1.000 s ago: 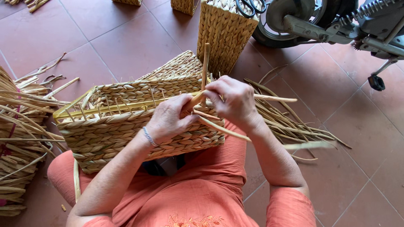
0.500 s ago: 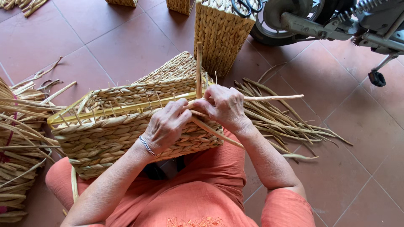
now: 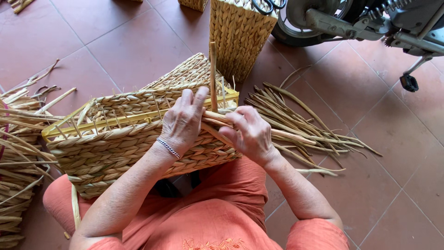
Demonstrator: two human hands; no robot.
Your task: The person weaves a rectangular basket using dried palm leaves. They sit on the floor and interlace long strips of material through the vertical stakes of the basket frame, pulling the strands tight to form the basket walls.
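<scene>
A half-woven straw basket [image 3: 111,148] lies on its side across my lap, built on a yellow frame [image 3: 83,126]. My left hand [image 3: 182,121] presses on its upper edge, fingers pointing up along an upright straw strand [image 3: 213,76]. My right hand [image 3: 249,132] grips a straw strand [image 3: 296,137] at the basket's right corner; that strand runs off to the right. The two hands almost touch. A thin silver bracelet [image 3: 167,148] circles my left wrist.
Loose straw strands [image 3: 296,118] fan out on the red tiled floor [image 3: 129,51] to the right. More straw [image 3: 18,153] is heaped at the left. A finished woven basket [image 3: 240,34] stands behind, with a motorbike [image 3: 370,23] at the upper right.
My hands have shifted along the basket's edge toward its right corner. The left hand has come to lie flat with fingers up. The upright strand stands straighter.
</scene>
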